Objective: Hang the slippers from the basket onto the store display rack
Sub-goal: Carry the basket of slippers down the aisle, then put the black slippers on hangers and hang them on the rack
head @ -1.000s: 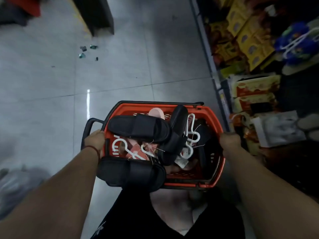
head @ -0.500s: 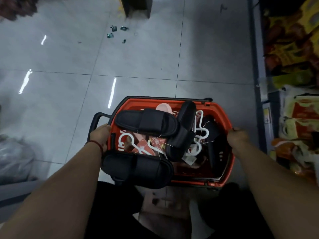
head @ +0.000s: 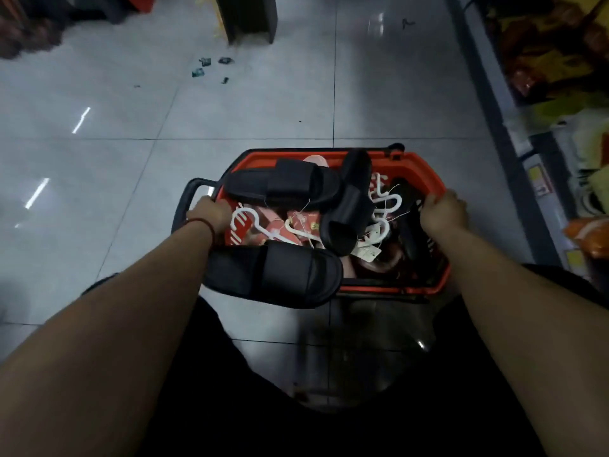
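While both hands hold the basket (head: 420,159), the step in hand seems to be carrying it to the rack. The left hand (head: 209,211) and right hand (head: 443,212) curl their fingers over its side rims. One black slipper (head: 276,275) overhangs the near rim; other slippers (head: 283,186) and white hangers (head: 245,222) lie farther in. Next, one hand must let go and lift a slipper.

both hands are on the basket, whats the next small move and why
Probably set the basket down on the floor to free a hand. The left hand and right hand both grip its rims, so neither can lift a slipper, and one black slipper overhangs the near edge.
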